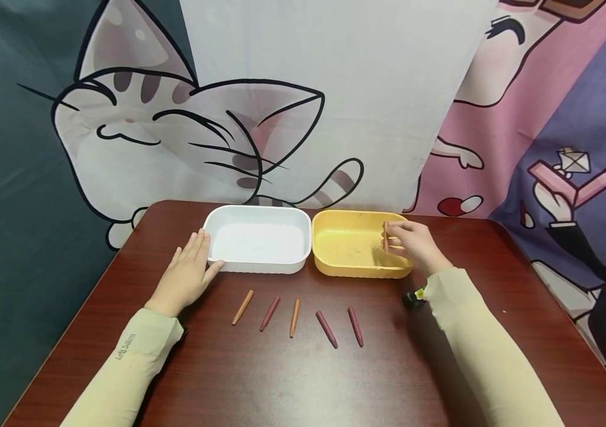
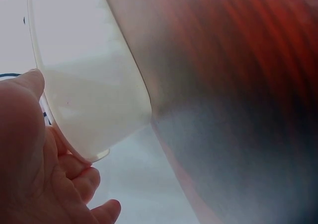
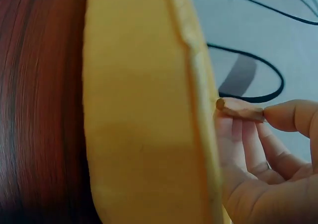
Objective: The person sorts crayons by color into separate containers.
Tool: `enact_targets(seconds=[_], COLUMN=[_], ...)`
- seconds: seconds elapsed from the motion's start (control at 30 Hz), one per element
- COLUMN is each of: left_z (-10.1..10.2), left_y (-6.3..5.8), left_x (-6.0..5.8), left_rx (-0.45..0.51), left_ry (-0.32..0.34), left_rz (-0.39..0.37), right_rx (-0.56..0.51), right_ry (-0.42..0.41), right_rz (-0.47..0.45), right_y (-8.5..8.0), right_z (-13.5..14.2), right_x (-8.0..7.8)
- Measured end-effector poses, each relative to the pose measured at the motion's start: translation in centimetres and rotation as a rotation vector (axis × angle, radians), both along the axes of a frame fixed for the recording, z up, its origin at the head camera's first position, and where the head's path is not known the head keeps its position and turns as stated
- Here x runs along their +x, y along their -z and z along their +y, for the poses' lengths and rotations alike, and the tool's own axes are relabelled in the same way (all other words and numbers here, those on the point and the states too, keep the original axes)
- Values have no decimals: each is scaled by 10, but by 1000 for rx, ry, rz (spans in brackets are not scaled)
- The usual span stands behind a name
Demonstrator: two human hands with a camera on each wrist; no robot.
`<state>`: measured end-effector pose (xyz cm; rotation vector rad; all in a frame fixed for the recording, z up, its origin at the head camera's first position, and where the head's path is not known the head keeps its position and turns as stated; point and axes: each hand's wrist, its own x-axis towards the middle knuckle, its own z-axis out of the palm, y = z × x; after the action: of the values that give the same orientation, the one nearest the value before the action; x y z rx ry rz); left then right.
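Note:
My left hand (image 1: 184,279) lies against the left end of a white plastic tub (image 1: 257,266), fingers stretched along its side and thumb at the front corner. In the left wrist view, the thumb (image 2: 35,81) touches the tub's rim. My right hand (image 1: 415,244) is over the right end of a yellow plastic tub (image 1: 361,271). Between thumb and fingers it pinches an orange-brown crayon (image 1: 385,237), upright in the head view. The right wrist view shows this crayon (image 3: 241,111) just beyond the yellow rim.
On the dark red wooden table (image 1: 281,391), two orange-brown crayons, one at the left (image 1: 243,307), and three dark red crayons, one at the right (image 1: 355,327), lie in a loose row before the tubs. The tubs stand side by side near a cartoon-printed cloth (image 1: 388,89).

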<state>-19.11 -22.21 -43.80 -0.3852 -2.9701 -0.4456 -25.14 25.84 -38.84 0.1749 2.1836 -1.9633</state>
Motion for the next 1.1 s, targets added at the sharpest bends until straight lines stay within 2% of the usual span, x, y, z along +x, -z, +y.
enact_targets(seconds=[0.13,0.33,0.63,0.7,0.83,1.1], left_z=[0,0,0,0,0,0], left_y=[-1,-1,-1,-1,0,0], left_x=[1,2,2,2,2,0], left_rx=[2,4,2,2,11,2], left_ry=[-1,-7,-10,-11,-11,-11], left_rz=[-4,-14,-13,-12,-7,-9], right_rx=[176,495,888,954,1016,1000], right_ry=[5,-7,-78,-85,-75,-68], right_rz=[54,176,315,310,253,230], right_y=[6,17,25,27,27,23], right_z=[-5,-10,-15,-15,-14,-10], right_x=[-8,-17,-20,-21,-24,-21])
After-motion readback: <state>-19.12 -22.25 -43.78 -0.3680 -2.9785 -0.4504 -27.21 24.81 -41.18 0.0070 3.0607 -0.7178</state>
